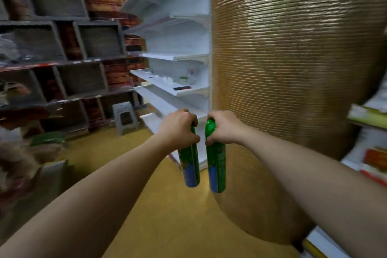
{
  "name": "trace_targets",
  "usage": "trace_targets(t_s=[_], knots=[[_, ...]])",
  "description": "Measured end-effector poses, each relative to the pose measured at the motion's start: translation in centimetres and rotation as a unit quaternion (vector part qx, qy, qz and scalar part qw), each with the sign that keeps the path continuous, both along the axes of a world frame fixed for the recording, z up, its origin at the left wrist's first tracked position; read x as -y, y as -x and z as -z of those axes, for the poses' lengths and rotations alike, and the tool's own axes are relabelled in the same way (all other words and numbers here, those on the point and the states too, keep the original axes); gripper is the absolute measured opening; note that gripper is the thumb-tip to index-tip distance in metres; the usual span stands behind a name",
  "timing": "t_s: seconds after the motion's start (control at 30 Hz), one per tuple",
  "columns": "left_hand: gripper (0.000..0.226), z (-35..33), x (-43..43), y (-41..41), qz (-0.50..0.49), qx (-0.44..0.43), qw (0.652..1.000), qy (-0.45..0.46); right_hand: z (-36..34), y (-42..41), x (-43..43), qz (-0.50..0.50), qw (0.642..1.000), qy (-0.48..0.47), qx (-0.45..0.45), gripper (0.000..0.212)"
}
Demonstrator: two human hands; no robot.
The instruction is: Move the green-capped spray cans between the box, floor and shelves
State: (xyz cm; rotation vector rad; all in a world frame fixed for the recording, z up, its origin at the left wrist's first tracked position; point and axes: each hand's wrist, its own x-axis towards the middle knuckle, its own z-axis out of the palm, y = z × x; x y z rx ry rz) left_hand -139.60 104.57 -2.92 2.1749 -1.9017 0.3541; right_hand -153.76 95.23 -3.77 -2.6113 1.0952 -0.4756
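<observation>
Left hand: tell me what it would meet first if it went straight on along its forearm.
The left hand, gripping a green spray can, points at the lower white shelves. These would likely come first, though blur leaves depth unclear.

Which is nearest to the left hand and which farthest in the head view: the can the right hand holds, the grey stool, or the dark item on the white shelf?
From the left hand:
1. Right-hand can, just beside it on the right.
2. Grey stool, on the floor to the left, farther back.
3. Dark item, up on the white shelf, deepest in the scene.
</observation>
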Motion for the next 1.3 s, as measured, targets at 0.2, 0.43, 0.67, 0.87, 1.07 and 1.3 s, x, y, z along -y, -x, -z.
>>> trace_targets(t_s=[0.2,0.43,0.67,0.87,1.07,1.3], knots=[[0.036,0.0,4.4,4.7,0.131,0.002,0.991,-0.010,0.6,7.1,0.3,0.129,0.991,-0.022,0.018,0.058],[0.039,0.4,6.4,11.4,0.283,0.016,0.959,-0.002,1.0,14.5,-2.1,0.258,0.966,-0.004,0.033,0.051],[0.044,1.4,5.8,18.9,0.409,0.001,0.913,-0.015,1.9,21.7,-6.9,0.379,0.925,-0.008,0.024,0.046],[0.046,1.5,3.5,27.4,0.489,0.022,0.872,-0.008,1.9,29.2,-11.8,0.461,0.887,-0.012,-0.018,0.055],[0.044,1.1,0.3,37.0,0.542,0.032,0.840,0.002,1.4,37.5,-17.6,0.515,0.857,-0.004,-0.029,0.061],[0.042,1.4,-4.1,47.9,0.586,0.016,0.810,-0.005,0.9,48.0,-24.0,0.569,0.822,-0.010,-0.023,0.062]])
